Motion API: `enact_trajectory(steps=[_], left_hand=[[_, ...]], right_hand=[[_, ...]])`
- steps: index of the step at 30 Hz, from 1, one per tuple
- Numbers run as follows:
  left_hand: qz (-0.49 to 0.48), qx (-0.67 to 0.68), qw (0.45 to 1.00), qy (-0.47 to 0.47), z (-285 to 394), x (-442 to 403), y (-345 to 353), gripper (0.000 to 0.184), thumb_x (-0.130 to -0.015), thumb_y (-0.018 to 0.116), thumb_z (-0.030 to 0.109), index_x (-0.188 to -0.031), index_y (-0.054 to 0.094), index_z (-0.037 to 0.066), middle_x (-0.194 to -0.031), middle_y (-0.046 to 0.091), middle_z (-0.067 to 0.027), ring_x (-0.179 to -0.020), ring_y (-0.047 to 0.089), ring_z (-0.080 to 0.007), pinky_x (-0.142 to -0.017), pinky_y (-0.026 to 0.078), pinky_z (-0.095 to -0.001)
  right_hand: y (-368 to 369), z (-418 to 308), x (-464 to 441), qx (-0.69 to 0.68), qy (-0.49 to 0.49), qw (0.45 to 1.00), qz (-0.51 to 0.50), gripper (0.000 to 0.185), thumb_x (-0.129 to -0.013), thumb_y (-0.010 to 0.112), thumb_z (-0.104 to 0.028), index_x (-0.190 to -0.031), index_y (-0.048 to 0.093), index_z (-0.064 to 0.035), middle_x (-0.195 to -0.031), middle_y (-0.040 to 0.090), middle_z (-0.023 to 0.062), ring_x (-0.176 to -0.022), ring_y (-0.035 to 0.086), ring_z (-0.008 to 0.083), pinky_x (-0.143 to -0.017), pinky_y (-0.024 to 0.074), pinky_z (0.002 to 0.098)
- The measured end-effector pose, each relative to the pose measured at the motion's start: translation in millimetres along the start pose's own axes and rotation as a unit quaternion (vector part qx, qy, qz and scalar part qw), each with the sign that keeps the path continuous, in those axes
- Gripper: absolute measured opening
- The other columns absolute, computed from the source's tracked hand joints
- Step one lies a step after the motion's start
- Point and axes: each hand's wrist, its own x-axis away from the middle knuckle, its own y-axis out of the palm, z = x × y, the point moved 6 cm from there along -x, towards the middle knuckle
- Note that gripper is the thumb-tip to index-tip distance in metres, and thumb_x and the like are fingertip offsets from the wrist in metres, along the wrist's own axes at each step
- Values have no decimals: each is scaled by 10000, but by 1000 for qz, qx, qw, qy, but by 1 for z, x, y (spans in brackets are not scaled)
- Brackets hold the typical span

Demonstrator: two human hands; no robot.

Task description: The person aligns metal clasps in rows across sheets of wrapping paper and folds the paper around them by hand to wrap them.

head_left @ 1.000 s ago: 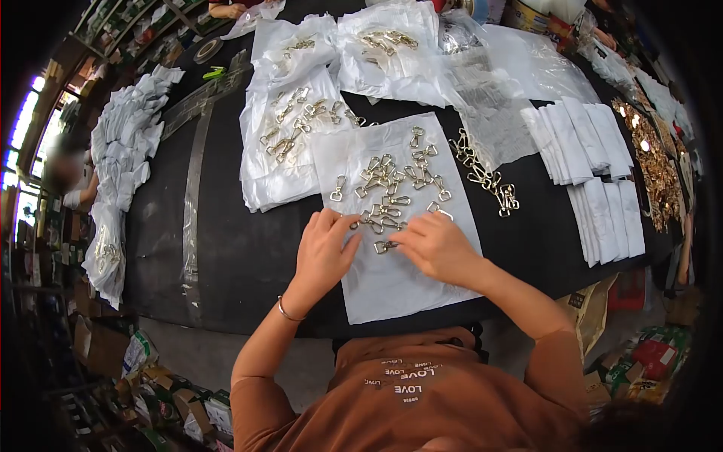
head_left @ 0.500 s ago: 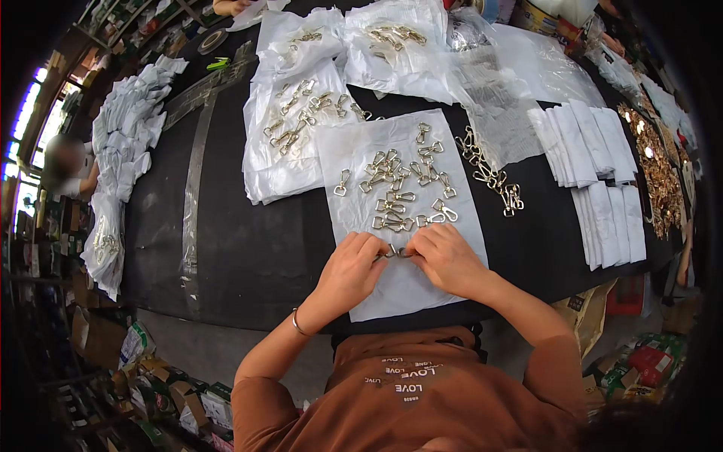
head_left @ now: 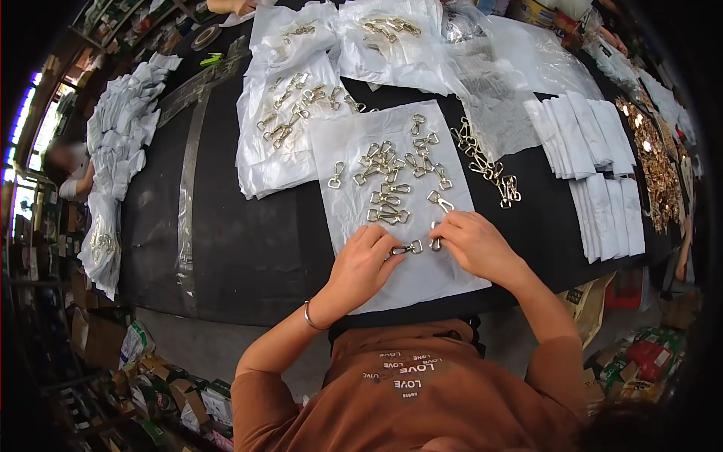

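Note:
My left hand (head_left: pixel 363 265) is closed, pinching one end of a metal swivel snap hook (head_left: pixel 411 247) whose square loop points right. A second snap hook (head_left: pixel 435 241) hangs from the fingertips of my right hand (head_left: pixel 476 242), which is closed on it. Both hands are over a white paper sheet (head_left: pixel 422 282) near the table's front edge. Just beyond my fingers lies a loose cluster of snap hooks (head_left: pixel 385 169) on that sheet. One single snap hook (head_left: pixel 337 175) rests apart at its left side.
Behind the sheet are white packets (head_left: pixel 260 162) with more hooks on top. Other hooks (head_left: pixel 486 166) lie on the black tabletop (head_left: pixel 248 241) to the right. Folded white bundles (head_left: pixel 595 203) and gold-coloured metal pieces (head_left: pixel 649 166) are farther right. A person (head_left: pixel 71 166) is at the left.
My hands have moved apart, the right one going right and slightly forward. Two snap hooks now show separately, one at each hand. The whole view has shifted slightly.

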Motion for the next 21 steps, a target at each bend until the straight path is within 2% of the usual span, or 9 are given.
enact_trajectory(steps=[6, 10, 16, 21], left_hand=[[11, 42, 999, -23, 0, -6, -8, 205, -893, 756, 128, -1068, 674, 61, -989, 573, -76, -850, 567, -274, -766, 503, -377], [35, -56, 998, -7, -9, -37, -13, 189, -898, 763, 117, -1058, 685, 53, -973, 592, -73, -846, 575, -259, -773, 499, -356], [85, -46, 995, -17, -43, -66, -18, 187, -895, 752, 122, -1047, 655, 70, -976, 558, -85, -857, 579, -275, -763, 511, -375], [37, -76, 996, -7, -39, -47, -20, 194, -889, 756, 118, -1048, 653, 74, -994, 556, -78, -871, 576, -270, -769, 511, -373]], right_hand=[[-5, -7, -1, 5, 37, 999, -27, 96, -917, 670, -63, -1009, 692, -78, -977, 620, 49, -874, 620, 250, -849, 484, 362], [-7, 18, -25, 29, 75, 990, 119, 107, -913, 680, -71, -1019, 696, -75, -965, 611, 49, -859, 619, 254, -814, 493, 366], [0, 37, -49, 24, 90, 991, 100, 105, -907, 689, -67, -1012, 690, -75, -958, 594, 53, -844, 611, 249, -783, 496, 361], [-3, 28, -40, -15, 54, 996, 67, 95, -894, 711, -62, -981, 674, -69, -949, 586, 60, -825, 600, 247, -765, 496, 351]])
